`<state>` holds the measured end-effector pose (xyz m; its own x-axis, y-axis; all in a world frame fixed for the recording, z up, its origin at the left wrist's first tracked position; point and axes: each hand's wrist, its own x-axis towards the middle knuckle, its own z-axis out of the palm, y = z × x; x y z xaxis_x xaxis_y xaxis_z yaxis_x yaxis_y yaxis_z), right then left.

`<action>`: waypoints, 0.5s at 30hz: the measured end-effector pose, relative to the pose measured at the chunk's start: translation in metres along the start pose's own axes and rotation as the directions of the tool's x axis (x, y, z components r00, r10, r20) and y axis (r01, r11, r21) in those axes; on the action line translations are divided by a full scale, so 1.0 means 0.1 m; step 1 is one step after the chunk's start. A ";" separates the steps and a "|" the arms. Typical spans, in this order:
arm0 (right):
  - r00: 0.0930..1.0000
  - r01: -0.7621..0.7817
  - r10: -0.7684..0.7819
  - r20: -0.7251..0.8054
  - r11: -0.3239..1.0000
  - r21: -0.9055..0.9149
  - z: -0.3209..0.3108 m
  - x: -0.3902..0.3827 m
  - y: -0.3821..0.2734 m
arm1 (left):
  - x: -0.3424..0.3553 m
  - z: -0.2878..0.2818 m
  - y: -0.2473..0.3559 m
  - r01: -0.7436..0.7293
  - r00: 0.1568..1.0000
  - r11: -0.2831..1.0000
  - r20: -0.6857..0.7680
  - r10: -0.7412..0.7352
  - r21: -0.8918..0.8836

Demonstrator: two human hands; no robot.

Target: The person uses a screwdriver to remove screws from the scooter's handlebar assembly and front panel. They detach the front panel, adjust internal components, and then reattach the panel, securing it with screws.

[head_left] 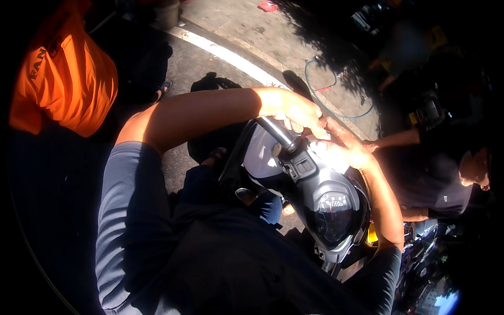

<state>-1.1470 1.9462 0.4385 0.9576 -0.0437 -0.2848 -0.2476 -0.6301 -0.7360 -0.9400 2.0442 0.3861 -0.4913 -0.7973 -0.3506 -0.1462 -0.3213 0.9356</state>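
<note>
A motor scooter stands below me, with a white body panel (261,152) and a dark instrument display (332,212). From its handlebar sticks a bare, shiny metal tube (275,130), beside a black switch housing (303,165). Just beyond the tube, my left hand (295,111) has its fingers bent in a pinch. My right hand (349,149) comes round the far side of the scooter, fingers curled, and its tips meet those of the left. Glare and the fingers hide whatever small thing may be between them.
A person in an orange shirt (71,79) is at the left. Close to my right hand, a person in a dark shirt (430,181) reaches in an arm. A blue-green hose (308,79) loops over the pavement. Other motorbikes (420,247) stand at the right.
</note>
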 end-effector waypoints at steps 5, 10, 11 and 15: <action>0.999 0.001 -0.006 -0.046 0.994 -0.111 0.05 -0.04 -0.02 | -0.13 0.06 0.16 0.072 0.958 0.943 -0.284 0.025 0.326; 0.998 0.019 -0.024 -0.053 0.995 -0.094 0.02 -0.08 -0.07 | -0.35 0.35 0.04 -0.191 0.761 0.837 -0.461 0.457 0.513; 0.998 0.049 -0.049 -0.039 0.999 -0.004 -0.01 -0.15 0.07 | -0.50 0.56 0.16 -0.182 0.751 0.794 -0.439 0.493 0.580; 0.997 -0.064 0.073 0.012 0.769 0.636 0.04 -0.34 0.74 | -0.42 1.04 -0.15 0.003 0.543 0.451 -0.380 0.749 0.892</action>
<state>-1.1989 1.9047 0.3914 0.9350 -0.0806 -0.3454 -0.3457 0.0110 -0.9383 -1.0064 2.1358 0.3912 -0.0496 -0.8678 0.4943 -0.8337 0.3085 0.4580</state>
